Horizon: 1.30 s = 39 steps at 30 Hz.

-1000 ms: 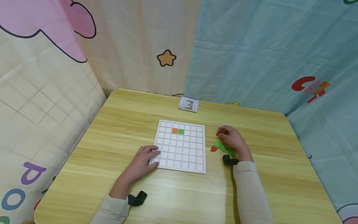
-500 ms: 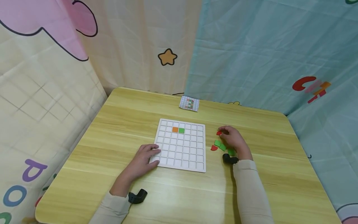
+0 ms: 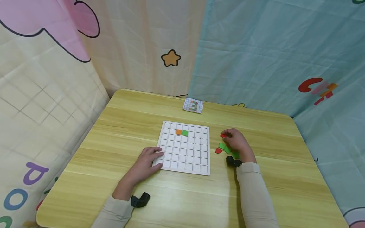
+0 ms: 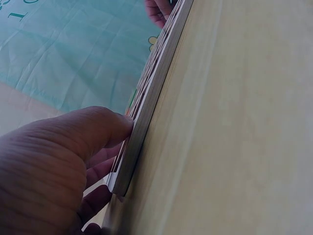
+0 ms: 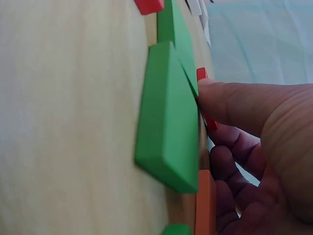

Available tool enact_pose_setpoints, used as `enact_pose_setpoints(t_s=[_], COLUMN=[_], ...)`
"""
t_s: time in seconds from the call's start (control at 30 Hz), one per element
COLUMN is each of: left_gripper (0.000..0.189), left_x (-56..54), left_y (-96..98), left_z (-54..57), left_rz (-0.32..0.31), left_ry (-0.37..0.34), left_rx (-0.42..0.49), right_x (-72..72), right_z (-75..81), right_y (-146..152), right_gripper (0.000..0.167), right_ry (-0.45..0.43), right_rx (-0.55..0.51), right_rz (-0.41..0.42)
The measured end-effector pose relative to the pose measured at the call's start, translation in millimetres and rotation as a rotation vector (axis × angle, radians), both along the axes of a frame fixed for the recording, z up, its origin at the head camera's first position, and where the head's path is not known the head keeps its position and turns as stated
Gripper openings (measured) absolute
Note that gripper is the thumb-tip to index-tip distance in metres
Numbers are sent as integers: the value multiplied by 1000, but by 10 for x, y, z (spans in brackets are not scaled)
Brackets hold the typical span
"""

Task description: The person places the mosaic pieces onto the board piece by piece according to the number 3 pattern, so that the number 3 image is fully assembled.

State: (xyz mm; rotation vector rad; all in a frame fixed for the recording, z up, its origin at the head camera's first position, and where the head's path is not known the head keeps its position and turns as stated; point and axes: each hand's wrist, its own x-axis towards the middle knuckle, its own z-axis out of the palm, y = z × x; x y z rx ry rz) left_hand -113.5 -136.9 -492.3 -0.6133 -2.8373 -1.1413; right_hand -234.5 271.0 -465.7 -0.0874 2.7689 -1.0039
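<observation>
In the head view the white grid board (image 3: 186,161) lies on the table, an orange square tile (image 3: 178,132) and a green square tile (image 3: 185,133) side by side in its upper part. My left hand (image 3: 146,164) rests on the board's left edge, fingers spread; the left wrist view shows the thumb (image 4: 105,125) on the rim. Right of the board, my right hand (image 3: 236,139) pinches a red rounded tile (image 3: 223,135) between thumb and fingers. The right wrist view shows that red tile (image 5: 201,73) tilted on edge, partly covered by the thumb.
Beneath and before the right hand lie several green tiles (image 3: 221,145) and another red rounded tile (image 3: 218,151). An orange block (image 5: 205,200) sits under the right fingers. A printed pattern card (image 3: 193,105) lies near the table's back edge, before the curtains.
My right hand has shifted very slightly left, and the red tile between its fingers now looks tipped up. The left hand and the board keep their places.
</observation>
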Motion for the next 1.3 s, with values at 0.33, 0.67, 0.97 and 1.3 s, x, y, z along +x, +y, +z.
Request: enact_pose_setpoints(t_s=[0.33,0.67,0.97,1.3], left_gripper=[43,42,42,42], left_x=[-3,-5,11,4], left_y=[-1,3,1,1], left_z=[8,12,18,18], left_rz=[-6,-7,-2,-1], left_ry=[11,15,0,-1], left_rx=[-5,-1,5,3], right_x=[-33,-31,-19,-6], right_z=[-34,-22,-45,-31], right_y=[20,-19,-33,-24], right_gripper=[23,22,26,23], right_ry=[8,-4,2,-2], right_rx=[12,28,-3,-20], right_rz=[11,-24,-26,28])
